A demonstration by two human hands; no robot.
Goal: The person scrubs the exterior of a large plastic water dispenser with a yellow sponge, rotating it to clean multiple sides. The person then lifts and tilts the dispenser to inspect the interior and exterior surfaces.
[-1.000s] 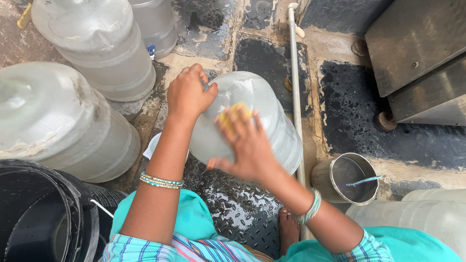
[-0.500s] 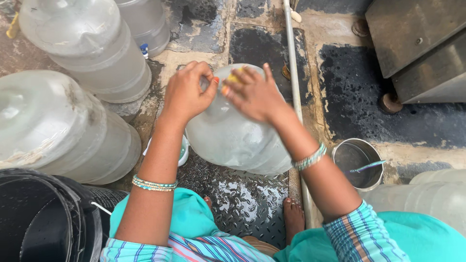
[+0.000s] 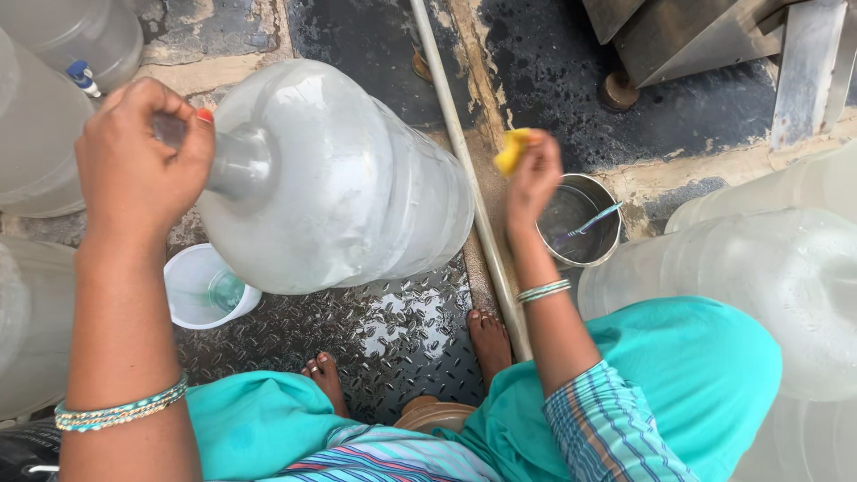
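Observation:
A large clear plastic water jug [image 3: 348, 178] lies tilted on its side above a wet metal tread plate [image 3: 393, 330]. My left hand [image 3: 138, 165] is closed around the jug's neck at the left. Off to the right of the jug, my right hand [image 3: 534, 174] pinches a small yellow sponge [image 3: 511, 150] and no longer touches the jug. It hovers just left of a small steel pot [image 3: 580, 223] with water and a thin tool in it.
A white plastic cup [image 3: 205, 286] sits under the jug's neck. More clear jugs [image 3: 768, 268] crowd the right, and other jugs [image 3: 45, 125] the left. A white pipe [image 3: 464, 170] runs along the floor. Metal equipment [image 3: 705, 36] stands at top right. My bare feet [image 3: 486, 344] rest on the plate.
My right hand has come off the jug and moved right toward the steel pot with the sponge. The left hand has shifted from the jug's body to its neck, tipping the jug sideways.

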